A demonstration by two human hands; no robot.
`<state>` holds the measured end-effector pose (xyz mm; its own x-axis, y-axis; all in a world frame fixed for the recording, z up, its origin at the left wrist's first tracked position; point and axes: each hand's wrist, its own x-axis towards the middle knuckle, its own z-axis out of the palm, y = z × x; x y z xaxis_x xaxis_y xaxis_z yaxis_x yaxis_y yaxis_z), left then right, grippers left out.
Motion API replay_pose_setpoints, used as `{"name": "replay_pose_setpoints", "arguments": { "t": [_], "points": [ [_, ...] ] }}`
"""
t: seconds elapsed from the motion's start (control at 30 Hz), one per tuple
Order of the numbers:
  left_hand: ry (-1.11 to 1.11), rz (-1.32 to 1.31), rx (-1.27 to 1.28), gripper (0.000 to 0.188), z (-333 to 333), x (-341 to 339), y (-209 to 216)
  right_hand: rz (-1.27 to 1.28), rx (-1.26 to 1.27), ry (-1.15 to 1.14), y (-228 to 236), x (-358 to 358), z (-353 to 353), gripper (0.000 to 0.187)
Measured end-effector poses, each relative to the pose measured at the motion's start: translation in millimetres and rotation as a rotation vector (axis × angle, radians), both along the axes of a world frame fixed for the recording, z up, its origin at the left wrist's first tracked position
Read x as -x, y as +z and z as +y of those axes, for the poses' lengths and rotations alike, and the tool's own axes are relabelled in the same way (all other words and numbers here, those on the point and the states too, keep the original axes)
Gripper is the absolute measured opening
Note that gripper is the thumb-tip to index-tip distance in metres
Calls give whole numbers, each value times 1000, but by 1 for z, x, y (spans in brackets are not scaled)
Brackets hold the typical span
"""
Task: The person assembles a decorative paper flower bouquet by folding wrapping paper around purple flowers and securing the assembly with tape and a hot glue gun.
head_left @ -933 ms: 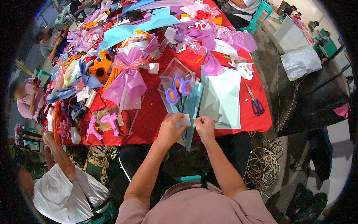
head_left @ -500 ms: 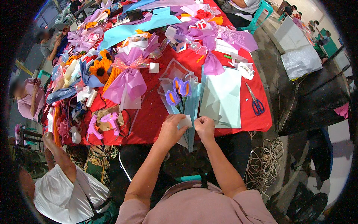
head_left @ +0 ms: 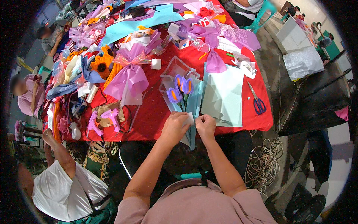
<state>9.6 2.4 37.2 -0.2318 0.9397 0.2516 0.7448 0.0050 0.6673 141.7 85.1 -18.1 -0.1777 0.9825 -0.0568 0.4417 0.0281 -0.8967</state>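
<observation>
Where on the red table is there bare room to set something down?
Bare red cloth lies between the pink bow, the glue guns and the wrapped flowers. A strip lies beside the scissors. The far half is crowded.

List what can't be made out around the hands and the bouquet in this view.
- Head view: the stems' lower ends, covered by the left hand and right hand.
- What the fingertips pinch: too small, hidden by the hands themselves.
- The bouquet wrap's bottom tip: dark against the lap below the table edge.
- The scissors blades: too small to tell if open.
</observation>
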Motion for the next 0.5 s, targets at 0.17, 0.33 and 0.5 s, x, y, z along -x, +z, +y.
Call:
{"name": "replay_pose_setpoints", "arguments": {
  "t": [0.17,0.33,0.5],
  "points": [
    [-2,13,44,33,4,-2,0,-24,-71,-1,2,1,-1,22],
    [15,-4,9,33,4,0,-7,-50,-145,45,14,5,-5,25],
    [34,-33,-9,33,3,0,-10,0,24,58,12,4,-7,27]
  ]
}}
